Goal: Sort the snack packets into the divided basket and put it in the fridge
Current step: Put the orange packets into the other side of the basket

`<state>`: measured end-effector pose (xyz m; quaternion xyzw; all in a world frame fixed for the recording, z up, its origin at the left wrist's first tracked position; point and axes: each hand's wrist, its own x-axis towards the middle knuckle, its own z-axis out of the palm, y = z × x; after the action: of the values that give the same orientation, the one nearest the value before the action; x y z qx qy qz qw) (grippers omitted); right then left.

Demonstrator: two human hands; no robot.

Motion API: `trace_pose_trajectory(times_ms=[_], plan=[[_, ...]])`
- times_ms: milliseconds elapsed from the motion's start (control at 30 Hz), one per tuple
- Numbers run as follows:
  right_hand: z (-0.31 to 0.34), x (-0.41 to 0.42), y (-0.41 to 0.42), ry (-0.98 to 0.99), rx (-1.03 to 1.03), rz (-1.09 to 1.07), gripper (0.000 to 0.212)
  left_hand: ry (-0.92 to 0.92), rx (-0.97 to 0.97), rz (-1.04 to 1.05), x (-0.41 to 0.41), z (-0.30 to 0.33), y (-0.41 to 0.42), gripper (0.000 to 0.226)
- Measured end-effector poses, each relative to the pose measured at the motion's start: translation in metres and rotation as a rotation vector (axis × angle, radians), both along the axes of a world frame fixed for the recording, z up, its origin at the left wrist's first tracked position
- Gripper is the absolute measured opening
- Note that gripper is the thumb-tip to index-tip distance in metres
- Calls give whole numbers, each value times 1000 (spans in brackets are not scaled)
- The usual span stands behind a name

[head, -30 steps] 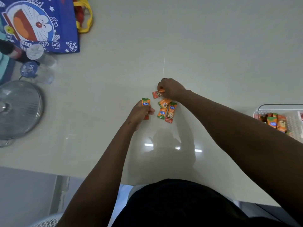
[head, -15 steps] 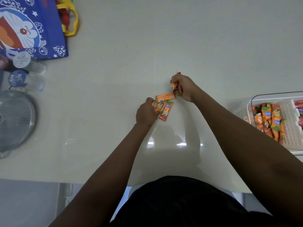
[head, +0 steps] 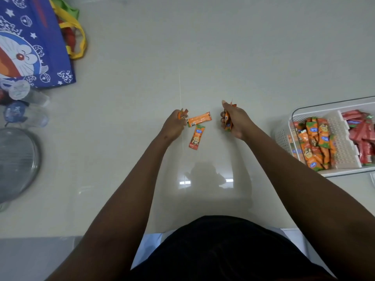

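Each hand, left (head: 174, 125) and right (head: 233, 121), has its grip closed on orange packets, so reaching for the two packets (head: 196, 136) left on the surface (head: 223, 57) could spill them short of the basket (head: 343, 138).

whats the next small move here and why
Probably carry the right hand, already shut on orange packets, over to the basket and drop them in the orange compartment; red packets sit apart. Two loose packets still lie on the table by the left hand.
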<state>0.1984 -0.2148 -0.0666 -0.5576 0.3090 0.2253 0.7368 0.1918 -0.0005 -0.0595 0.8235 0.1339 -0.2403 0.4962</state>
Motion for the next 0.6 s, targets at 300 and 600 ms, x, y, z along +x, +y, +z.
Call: trace_pose_trajectory(times_ms=[300, 600], plan=[[11, -21, 2, -6, 69, -109, 20, -206, 573, -442, 18, -24, -37, 45], [16, -51, -8, -14, 46, -155, 24, -174, 592, -307, 12, -13, -23, 31]])
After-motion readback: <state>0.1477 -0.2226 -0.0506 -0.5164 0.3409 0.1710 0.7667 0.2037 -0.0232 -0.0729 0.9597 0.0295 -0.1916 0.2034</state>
